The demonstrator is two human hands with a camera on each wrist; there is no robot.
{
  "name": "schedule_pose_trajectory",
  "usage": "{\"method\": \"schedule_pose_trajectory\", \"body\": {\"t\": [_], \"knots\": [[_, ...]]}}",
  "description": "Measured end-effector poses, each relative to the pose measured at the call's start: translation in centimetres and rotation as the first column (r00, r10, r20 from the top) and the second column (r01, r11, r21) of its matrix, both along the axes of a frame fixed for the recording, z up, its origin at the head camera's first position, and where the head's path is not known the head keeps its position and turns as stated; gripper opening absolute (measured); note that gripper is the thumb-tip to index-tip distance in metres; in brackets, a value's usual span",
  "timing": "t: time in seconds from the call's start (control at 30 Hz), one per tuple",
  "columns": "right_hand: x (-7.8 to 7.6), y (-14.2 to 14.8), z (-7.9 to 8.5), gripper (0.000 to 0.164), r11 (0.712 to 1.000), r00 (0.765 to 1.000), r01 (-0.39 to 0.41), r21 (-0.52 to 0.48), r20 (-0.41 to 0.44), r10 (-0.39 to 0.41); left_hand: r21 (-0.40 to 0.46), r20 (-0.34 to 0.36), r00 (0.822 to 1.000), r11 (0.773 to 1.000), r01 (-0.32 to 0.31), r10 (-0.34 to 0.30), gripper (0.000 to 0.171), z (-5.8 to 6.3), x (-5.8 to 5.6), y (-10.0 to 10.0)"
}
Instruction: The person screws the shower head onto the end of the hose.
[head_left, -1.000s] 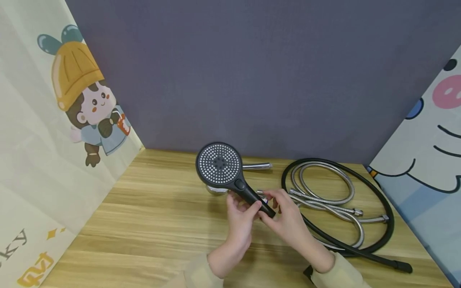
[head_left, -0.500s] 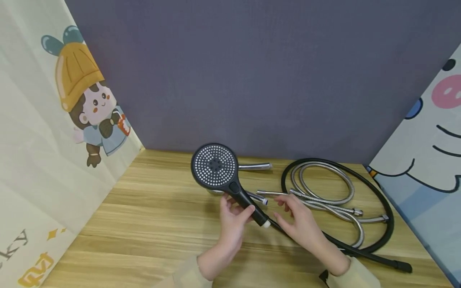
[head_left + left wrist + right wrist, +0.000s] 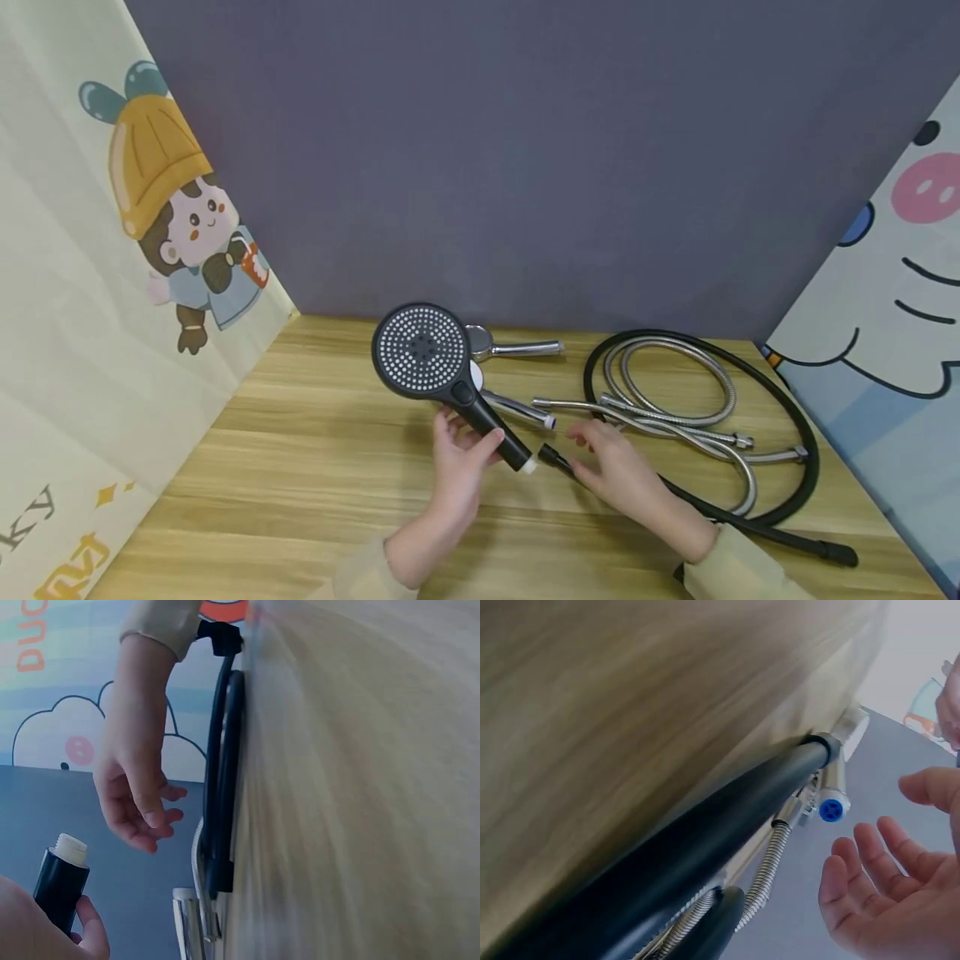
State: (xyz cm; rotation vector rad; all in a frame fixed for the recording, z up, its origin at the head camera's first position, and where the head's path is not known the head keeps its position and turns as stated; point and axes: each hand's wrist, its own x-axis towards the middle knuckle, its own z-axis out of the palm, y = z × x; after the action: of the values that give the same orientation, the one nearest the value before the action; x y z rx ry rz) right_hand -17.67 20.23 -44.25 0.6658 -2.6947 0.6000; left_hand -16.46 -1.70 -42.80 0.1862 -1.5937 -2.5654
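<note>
My left hand (image 3: 459, 458) grips the handle of a black shower head (image 3: 422, 350), held tilted above the table with its round nozzle face showing. A white threaded end (image 3: 71, 849) sticks out of the handle in the left wrist view. Fingers relaxed and apart, my right hand (image 3: 618, 471) is over the black shower hose (image 3: 553, 457), whose near end lies just beyond the handle's tip. In the right wrist view that palm is bare beside the thick black hose.
Two chrome shower heads (image 3: 521, 408) lie behind the held one, partly covered by it. At right, several metal hoses (image 3: 675, 415) lie coiled inside the black hose loop. A grey panel (image 3: 525, 167) closes off the back; printed cloths flank the wooden table (image 3: 300, 500).
My left hand has carried the black shower head left and slightly down, uncovering the chrome ones. My right hand has let go of its handle, whose white threaded tip now shows.
</note>
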Motion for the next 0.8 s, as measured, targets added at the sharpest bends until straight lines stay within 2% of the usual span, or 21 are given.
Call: {"method": "schedule_pose_trajectory", "body": {"t": [0.23, 0.53, 0.8], "knots": [[-0.8, -0.3, -0.6, 0.033, 0.996, 1.0, -0.009, 0.088, -0.017, 0.011, -0.015, -0.017, 0.999, 0.999, -0.029, 0.028, 0.078, -0.7, -0.3, -1.1], [-1.5, -0.7, -1.7, 0.03, 0.985, 0.994, -0.033, 0.169, 0.11, 0.015, -0.018, -0.02, 0.996, 0.996, -0.091, 0.091, 0.077, -0.5, -0.7, -2.5], [-1.7, -1.1, -2.5, 0.03, 0.981, 0.986, -0.014, 0.196, 0.165, -0.019, -0.012, -0.038, 0.993, 0.994, -0.109, 0.109, 0.076, -0.4, -1.0, -2.9]]}}
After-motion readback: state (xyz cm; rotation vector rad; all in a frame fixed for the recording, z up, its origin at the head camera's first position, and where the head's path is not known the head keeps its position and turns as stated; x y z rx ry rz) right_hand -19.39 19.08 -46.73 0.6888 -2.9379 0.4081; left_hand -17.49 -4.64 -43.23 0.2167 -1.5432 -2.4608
